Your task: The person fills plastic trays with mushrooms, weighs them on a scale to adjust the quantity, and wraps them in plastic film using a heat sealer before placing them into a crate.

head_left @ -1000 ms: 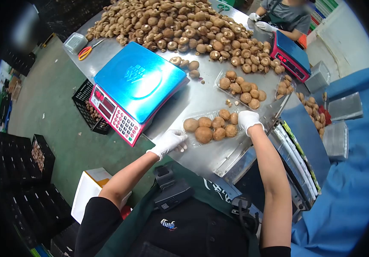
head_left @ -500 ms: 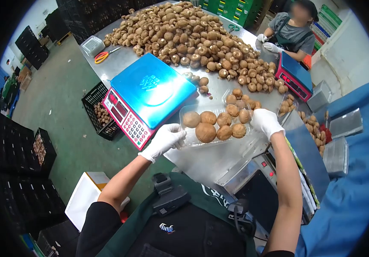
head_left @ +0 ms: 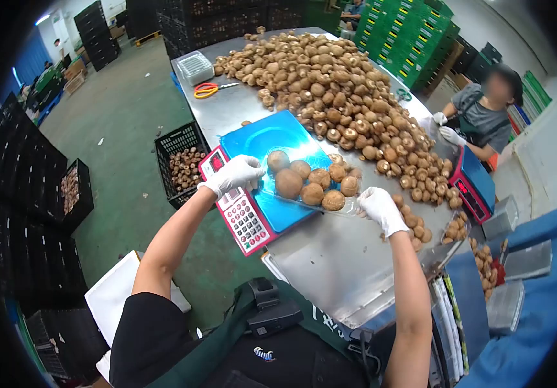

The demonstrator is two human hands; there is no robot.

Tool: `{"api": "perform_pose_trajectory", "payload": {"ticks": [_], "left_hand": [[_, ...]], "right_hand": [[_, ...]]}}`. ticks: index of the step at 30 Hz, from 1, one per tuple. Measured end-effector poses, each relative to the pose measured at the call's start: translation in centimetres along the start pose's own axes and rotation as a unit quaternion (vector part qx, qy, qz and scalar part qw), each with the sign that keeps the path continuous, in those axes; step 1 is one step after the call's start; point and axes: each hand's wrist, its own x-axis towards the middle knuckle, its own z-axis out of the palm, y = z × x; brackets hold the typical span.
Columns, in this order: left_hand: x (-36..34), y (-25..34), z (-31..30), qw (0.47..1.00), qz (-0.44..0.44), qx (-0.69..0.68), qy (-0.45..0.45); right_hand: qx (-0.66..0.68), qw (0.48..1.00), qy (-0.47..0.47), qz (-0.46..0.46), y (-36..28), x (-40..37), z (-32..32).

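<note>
Between my two gloved hands is a clear plastic tray (head_left: 346,212) filled with several brown shiitake mushrooms (head_left: 289,183). My left hand (head_left: 234,174) pinches its left end, and my right hand (head_left: 380,208) grips the right end. The tray overlaps the blue top of the digital scale (head_left: 298,139), which has a pink-red body and a keypad (head_left: 246,223) on its near side. Some loose mushrooms (head_left: 414,223) lie just beyond my right hand.
A large heap of mushrooms (head_left: 343,90) covers the metal table's far part. Orange-handled scissors (head_left: 207,90) and a stack of clear trays (head_left: 196,68) lie at the far left. A co-worker (head_left: 485,116) stands at right by a second scale (head_left: 472,184). A black crate (head_left: 178,161) stands at left.
Both hands have carried the mushroom-filled tray left, from over the bare metal to over the blue scale. The view has shifted, so the table and co-worker appear lower and further right.
</note>
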Motion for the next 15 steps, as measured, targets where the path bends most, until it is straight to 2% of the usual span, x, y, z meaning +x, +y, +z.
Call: {"api": "perform_pose_trajectory", "payload": {"ticks": [3, 5, 8, 9, 10, 11, 13, 14, 15], "left_hand": [[1.0, -0.3, -1.9, 1.0, -0.004, 0.021, 0.017], [0.7, 0.4, -2.5, 0.999, -0.012, 0.043, 0.026], [0.0, 1.6, -3.0, 0.946, 0.0, 0.284, 0.155], [0.1, 1.4, -2.7, 0.946, -0.003, 0.285, 0.153], [0.3, 1.2, -2.3, 0.927, 0.1, 0.278, 0.231], [0.6, 1.1, -1.9, 0.892, 0.202, 0.266, 0.306], [1.7, 1.4, -1.2, 0.826, 0.358, 0.315, 0.301], [2.2, 1.4, -0.5, 0.85, 0.361, 0.272, 0.272], [2.8, 1.0, -0.1, 0.852, 0.357, 0.27, 0.271]], "right_hand": [[-0.017, 1.0, 0.012, -0.004, -0.7, 1.4, 1.4], [0.027, 1.0, 0.005, 0.006, -2.1, 0.8, 1.5], [0.01, 1.0, -0.001, 0.017, -2.6, 0.2, 1.7], [-0.079, 0.991, 0.101, -0.047, -3.1, -0.6, 1.8], [-0.167, 0.959, 0.2, -0.111, -3.8, -1.3, 1.8], [-0.167, 0.96, 0.196, -0.108, -4.6, -1.7, 1.8], [-0.168, 0.909, 0.227, -0.307, -6.1, -2.4, 2.2], [-0.168, 0.911, 0.223, -0.305, -6.7, -2.6, 2.8], [-0.206, 0.887, 0.215, -0.354, -7.4, -2.6, 3.5]]}}
